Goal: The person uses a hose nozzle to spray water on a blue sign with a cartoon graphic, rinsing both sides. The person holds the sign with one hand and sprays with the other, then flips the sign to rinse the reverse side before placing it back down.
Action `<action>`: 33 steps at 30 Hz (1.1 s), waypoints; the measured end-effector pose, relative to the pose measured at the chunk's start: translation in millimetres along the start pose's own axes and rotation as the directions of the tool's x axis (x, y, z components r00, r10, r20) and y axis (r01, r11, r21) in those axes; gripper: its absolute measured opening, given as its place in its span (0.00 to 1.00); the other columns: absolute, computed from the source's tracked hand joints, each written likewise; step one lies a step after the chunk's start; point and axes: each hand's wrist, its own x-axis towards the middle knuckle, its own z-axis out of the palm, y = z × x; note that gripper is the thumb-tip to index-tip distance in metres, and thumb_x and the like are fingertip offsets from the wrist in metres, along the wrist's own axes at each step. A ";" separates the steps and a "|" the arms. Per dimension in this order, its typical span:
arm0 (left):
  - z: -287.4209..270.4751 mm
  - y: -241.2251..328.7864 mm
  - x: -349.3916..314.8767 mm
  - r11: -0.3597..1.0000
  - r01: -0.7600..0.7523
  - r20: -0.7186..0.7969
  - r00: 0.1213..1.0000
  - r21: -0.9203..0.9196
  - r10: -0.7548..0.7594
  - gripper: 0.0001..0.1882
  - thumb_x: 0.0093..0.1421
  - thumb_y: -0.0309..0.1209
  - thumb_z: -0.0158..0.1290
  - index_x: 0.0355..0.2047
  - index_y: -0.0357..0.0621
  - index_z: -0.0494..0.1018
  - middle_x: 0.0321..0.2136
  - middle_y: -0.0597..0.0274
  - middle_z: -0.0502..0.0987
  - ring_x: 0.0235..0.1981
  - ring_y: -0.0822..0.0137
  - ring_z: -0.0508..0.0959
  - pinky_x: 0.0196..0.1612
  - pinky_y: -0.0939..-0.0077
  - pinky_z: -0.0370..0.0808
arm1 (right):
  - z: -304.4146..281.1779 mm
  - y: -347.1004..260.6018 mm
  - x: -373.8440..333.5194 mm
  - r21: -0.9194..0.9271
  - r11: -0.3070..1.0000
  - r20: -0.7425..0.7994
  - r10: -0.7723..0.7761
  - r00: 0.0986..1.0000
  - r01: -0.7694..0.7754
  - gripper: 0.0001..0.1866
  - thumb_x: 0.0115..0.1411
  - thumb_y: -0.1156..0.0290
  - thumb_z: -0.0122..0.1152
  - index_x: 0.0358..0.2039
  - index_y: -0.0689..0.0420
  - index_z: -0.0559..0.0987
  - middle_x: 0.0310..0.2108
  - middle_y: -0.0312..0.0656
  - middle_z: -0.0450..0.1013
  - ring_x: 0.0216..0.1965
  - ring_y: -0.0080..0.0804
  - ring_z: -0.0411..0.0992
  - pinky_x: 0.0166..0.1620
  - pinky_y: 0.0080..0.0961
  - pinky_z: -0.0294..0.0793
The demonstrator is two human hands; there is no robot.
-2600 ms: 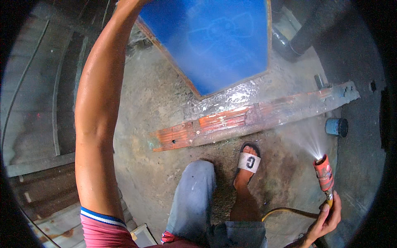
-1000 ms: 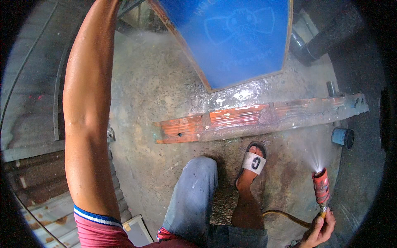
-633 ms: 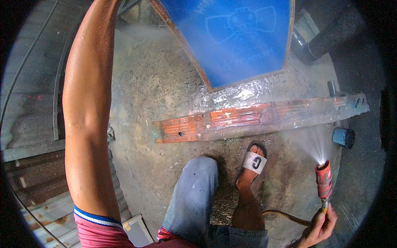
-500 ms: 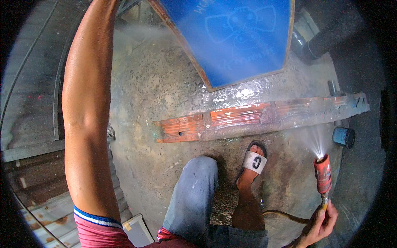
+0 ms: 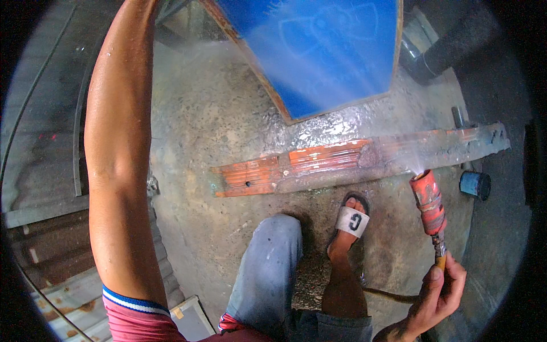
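The scuffed, dark-streaked red nozzle [image 5: 428,203] has swung forward-left.

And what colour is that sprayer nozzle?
The nozzle is red with greyish patches, in the head view.

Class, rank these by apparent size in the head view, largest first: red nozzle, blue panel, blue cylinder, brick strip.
1. Blue panel, partly cut off
2. Brick strip
3. Red nozzle
4. Blue cylinder
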 end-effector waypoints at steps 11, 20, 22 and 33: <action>-5.8 -13.8 6.7 0.997 -0.071 0.005 0.997 0.005 0.071 0.19 0.59 0.23 0.52 0.52 0.39 0.71 0.40 0.66 0.78 0.37 0.73 0.74 0.40 0.79 0.72 | 14.1 -6.4 5.1 0.038 0.999 -0.007 0.011 1.000 -0.010 0.13 0.62 0.71 0.54 0.43 0.67 0.73 0.29 0.32 0.65 0.24 0.13 0.57 0.26 0.11 0.54; -3.5 -16.1 10.2 0.994 -0.093 0.019 0.995 -0.064 0.095 0.20 0.59 0.22 0.51 0.53 0.39 0.71 0.42 0.63 0.78 0.39 0.70 0.75 0.43 0.78 0.73 | 21.8 -11.2 10.3 0.087 0.996 -0.006 0.037 0.999 -0.036 0.12 0.62 0.73 0.53 0.43 0.67 0.73 0.30 0.32 0.65 0.24 0.11 0.56 0.26 0.09 0.53; -0.8 -12.2 7.4 0.998 -0.050 -0.012 0.999 -0.041 0.050 0.19 0.60 0.23 0.51 0.53 0.39 0.71 0.41 0.62 0.78 0.39 0.70 0.75 0.43 0.77 0.73 | 22.7 -12.4 11.2 0.089 0.995 -0.005 0.041 0.999 -0.041 0.12 0.62 0.73 0.53 0.43 0.67 0.73 0.30 0.32 0.65 0.24 0.11 0.56 0.26 0.09 0.53; 1.6 -2.3 -0.7 0.999 -0.020 -0.054 0.998 0.050 0.023 0.19 0.60 0.24 0.51 0.53 0.41 0.71 0.40 0.64 0.78 0.37 0.72 0.75 0.39 0.78 0.73 | 25.8 -7.8 15.0 0.048 0.999 0.019 -0.025 1.000 0.024 0.13 0.62 0.72 0.55 0.43 0.66 0.73 0.30 0.32 0.65 0.24 0.12 0.57 0.26 0.09 0.53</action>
